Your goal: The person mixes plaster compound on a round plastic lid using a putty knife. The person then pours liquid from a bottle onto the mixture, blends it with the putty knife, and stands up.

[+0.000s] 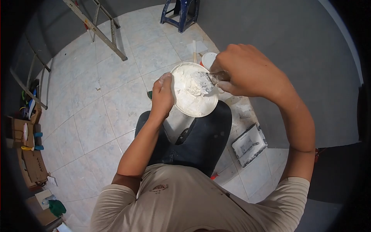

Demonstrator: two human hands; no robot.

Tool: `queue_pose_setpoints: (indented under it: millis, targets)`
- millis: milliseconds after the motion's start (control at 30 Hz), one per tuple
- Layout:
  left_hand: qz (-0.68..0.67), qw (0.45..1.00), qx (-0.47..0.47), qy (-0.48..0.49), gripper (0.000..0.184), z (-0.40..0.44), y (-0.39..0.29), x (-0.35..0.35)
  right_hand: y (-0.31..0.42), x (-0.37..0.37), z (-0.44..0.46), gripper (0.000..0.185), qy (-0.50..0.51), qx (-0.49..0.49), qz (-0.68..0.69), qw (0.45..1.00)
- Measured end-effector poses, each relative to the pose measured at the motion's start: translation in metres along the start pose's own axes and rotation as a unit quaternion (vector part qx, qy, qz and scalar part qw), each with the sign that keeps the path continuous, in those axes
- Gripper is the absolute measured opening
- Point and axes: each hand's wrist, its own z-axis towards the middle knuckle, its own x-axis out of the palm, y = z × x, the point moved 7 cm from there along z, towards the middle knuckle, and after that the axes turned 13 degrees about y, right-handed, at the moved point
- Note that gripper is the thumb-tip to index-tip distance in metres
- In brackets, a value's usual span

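A round white container (189, 106) with thick off-white paste inside is held above my knees. My left hand (163, 94) grips its left rim, thumb on top. In my right hand (241, 71) is a putty knife (206, 82), its handle mostly hidden by the fingers. The paste-smeared blade touches the paste in the right half of the container. Just behind the container, partly covered by my right hand, a white lid or tub (209, 60) with a red side is on the floor.
A ladder (98, 33) stands at the upper left, a blue stool (179, 17) at the top. Right of my knees lies a paint tray (249, 145) on the tiles, near the grey wall (293, 58). Cardboard boxes (34, 166) line the left side.
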Motion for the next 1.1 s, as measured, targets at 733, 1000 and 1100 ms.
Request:
queue_pose_setpoints:
  millis: [733,1000,1100]
  targets:
    - [-0.128,0.983,0.093,-0.094,0.03,0.003,0.005,-0.024,-0.013,0.029,-0.05,0.039,-0.178,0.039,0.118,0.976]
    - [-0.071,0.995,0.047,-0.057,0.046,-0.004,-0.002,-0.012,-0.09,0.014,-0.011,0.034,-0.045,-0.005,0.245,0.969]
    - [-0.058,0.997,0.003,-0.041,0.046,-0.013,-0.008,-0.005,-0.111,0.004,0.009,0.038,0.037,-0.066,0.268,0.96]
